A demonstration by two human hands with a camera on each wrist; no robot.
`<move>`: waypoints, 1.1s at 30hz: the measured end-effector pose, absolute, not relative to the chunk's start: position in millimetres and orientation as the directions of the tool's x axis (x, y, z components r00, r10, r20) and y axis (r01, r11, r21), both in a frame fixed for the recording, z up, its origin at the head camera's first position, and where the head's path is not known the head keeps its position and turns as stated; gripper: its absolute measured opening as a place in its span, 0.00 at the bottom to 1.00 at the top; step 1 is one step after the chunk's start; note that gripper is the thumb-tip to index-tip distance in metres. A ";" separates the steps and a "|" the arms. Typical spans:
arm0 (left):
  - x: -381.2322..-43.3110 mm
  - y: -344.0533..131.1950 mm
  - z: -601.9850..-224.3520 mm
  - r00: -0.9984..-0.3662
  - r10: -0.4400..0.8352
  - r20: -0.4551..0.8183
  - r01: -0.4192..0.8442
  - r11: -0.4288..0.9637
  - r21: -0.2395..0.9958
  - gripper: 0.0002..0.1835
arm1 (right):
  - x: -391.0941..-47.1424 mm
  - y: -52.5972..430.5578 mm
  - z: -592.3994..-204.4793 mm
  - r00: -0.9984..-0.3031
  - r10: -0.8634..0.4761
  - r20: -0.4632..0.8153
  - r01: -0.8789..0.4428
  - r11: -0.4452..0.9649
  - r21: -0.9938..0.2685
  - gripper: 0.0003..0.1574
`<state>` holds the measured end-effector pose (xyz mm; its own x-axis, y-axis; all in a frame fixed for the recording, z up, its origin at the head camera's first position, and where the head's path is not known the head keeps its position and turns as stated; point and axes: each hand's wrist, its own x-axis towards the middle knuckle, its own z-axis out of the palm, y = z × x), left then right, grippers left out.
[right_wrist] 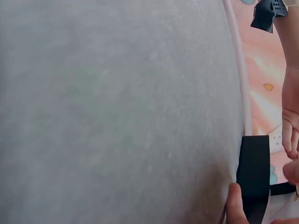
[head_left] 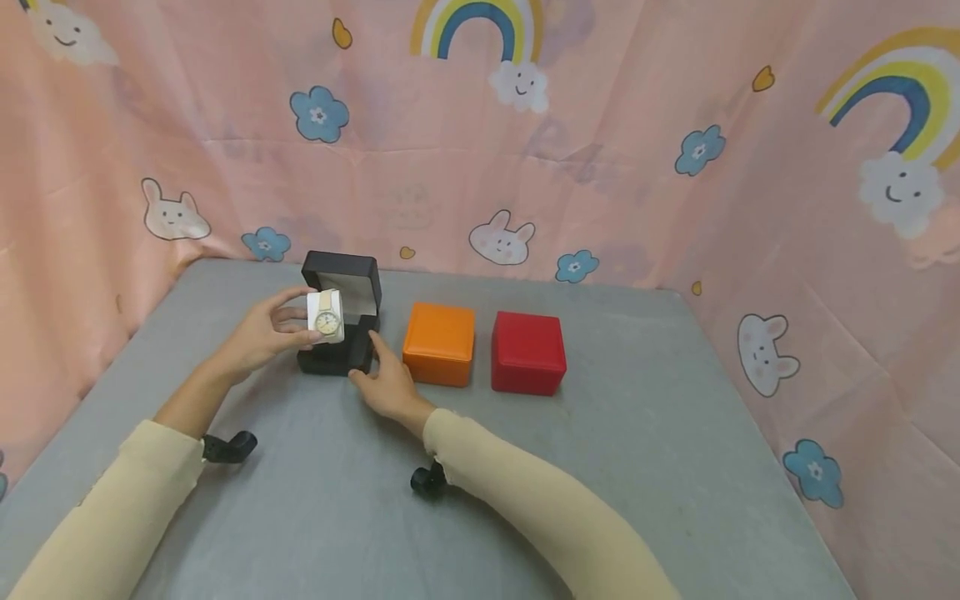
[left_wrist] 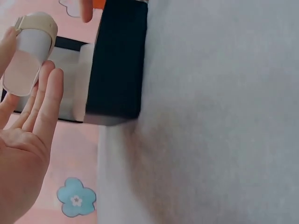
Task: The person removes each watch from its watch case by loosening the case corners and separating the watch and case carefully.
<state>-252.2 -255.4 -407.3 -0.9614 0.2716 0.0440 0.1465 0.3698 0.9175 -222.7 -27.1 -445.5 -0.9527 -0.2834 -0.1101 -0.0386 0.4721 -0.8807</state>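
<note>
One watch [head_left: 327, 319] on its cushion [head_left: 312, 310] is pinched by the left hand [head_left: 264, 335] above the open box [head_left: 341, 263] near the counter's [head_left: 615, 467] far edge, likely sparing the dial [head_left: 327, 323]; the right hand [head_left: 393, 388], fingers spread, presumably steadies the box.

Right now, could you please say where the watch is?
In the head view, the watch is left of centre, held in the left hand, by the open black box.
</note>
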 end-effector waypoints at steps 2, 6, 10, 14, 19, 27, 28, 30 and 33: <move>-250.6 -253.5 -406.4 -0.963 0.264 0.044 0.137 0.346 0.928 0.42 | -221.5 -22.6 -444.3 -0.938 -0.332 -0.099 -0.075 0.473 -0.878 0.46; -246.4 -249.8 -401.5 -0.968 0.246 0.059 0.143 0.343 0.928 0.41 | -218.1 -13.4 -440.8 -0.905 -0.412 -0.101 -0.116 0.469 -0.876 0.44; -239.2 -246.3 -394.3 -0.967 0.248 0.052 0.141 0.354 0.924 0.40 | -213.1 -4.7 -435.6 -0.888 -0.446 -0.110 -0.124 0.463 -0.878 0.42; -232.4 -242.9 -391.5 -0.963 0.267 0.025 0.132 0.390 0.911 0.39 | -208.3 4.1 -433.1 -0.879 -0.469 -0.089 -0.165 0.474 -0.865 0.41; -226.5 -238.2 -391.9 -0.960 0.280 0.013 0.133 0.414 0.901 0.38 | -204.1 11.4 -429.7 -0.873 -0.484 -0.052 -0.196 0.448 -0.872 0.41; -217.5 -231.4 -387.0 -0.953 0.303 -0.006 0.131 0.430 0.893 0.38 | -199.7 23.5 -415.2 -0.866 -0.500 -0.031 -0.205 0.410 -0.888 0.36; -216.5 -230.3 -386.6 -0.951 0.309 -0.009 0.130 0.424 0.896 0.38 | -198.9 25.2 -413.9 -0.866 -0.499 -0.028 -0.208 0.410 -0.888 0.36; -214.8 -227.7 -385.8 -0.947 0.322 -0.011 0.127 0.405 0.906 0.38 | -197.1 28.3 -410.8 -0.867 -0.497 -0.020 -0.212 0.406 -0.889 0.35; -212.5 -224.0 -384.2 -0.942 0.335 -0.014 0.119 0.372 0.921 0.37 | -195.3 32.2 -406.3 -0.866 -0.499 -0.002 -0.228 0.399 -0.888 0.34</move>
